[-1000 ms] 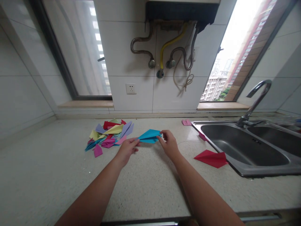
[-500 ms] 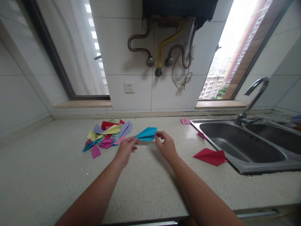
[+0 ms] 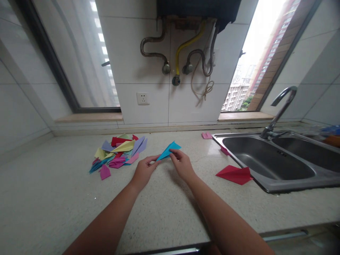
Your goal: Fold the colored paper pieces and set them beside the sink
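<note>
Both my hands hold a folded blue paper plane point(image 3: 169, 150) just above the speckled countertop point(image 3: 79, 198). My left hand point(image 3: 145, 170) pinches its nose end with closed fingers. My right hand point(image 3: 181, 164) grips its middle from the right, fingers curled on the fold. The plane looks narrow and tilts up toward the back right. A heap of several coloured folded paper pieces point(image 3: 118, 153) lies to the left of my left hand.
A red paper plane point(image 3: 234, 174) lies on the counter by the steel double sink point(image 3: 268, 161) with its tap point(image 3: 277, 109). Small pink paper bits point(image 3: 206, 135) sit near the sink's back corner. A tiled wall with a socket point(image 3: 142, 98), hoses and two windows lies behind.
The blue plane has been folded narrower and now tilts up to the right. My hands have come closer together, and the view has shifted slightly.
</note>
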`<action>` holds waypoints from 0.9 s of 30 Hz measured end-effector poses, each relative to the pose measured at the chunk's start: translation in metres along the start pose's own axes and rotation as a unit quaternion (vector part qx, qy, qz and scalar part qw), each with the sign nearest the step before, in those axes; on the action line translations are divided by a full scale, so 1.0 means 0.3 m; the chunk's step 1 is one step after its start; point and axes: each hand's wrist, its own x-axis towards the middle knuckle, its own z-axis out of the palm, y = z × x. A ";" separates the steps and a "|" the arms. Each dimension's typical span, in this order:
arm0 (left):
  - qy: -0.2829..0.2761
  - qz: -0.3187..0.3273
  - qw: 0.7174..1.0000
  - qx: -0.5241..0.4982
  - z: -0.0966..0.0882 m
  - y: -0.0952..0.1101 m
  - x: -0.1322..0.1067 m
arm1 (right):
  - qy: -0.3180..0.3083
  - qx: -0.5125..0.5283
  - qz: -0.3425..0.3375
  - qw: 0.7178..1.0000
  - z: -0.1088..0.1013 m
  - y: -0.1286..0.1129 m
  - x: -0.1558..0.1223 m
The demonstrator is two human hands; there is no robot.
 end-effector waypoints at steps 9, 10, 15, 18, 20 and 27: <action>-0.068 0.176 0.973 0.132 0.001 0.026 -0.018 | -0.015 0.198 0.087 0.976 0.017 0.001 0.009; -0.074 0.181 0.971 0.136 0.002 0.028 -0.020 | -0.016 0.209 0.090 0.974 0.017 -0.003 0.008; -0.084 0.178 0.972 0.128 0.009 0.036 -0.026 | -0.021 0.222 0.089 0.971 0.015 -0.011 0.004; -0.079 0.125 0.985 0.084 0.020 0.025 -0.024 | -0.028 0.225 0.080 0.971 0.010 -0.016 0.003; -0.074 0.054 0.995 0.024 0.032 0.010 -0.019 | -0.037 0.229 0.070 0.970 0.008 -0.022 0.001; -0.124 -0.136 0.968 -0.172 0.057 -0.015 -0.004 | -0.090 0.237 0.029 0.967 0.014 -0.049 -0.011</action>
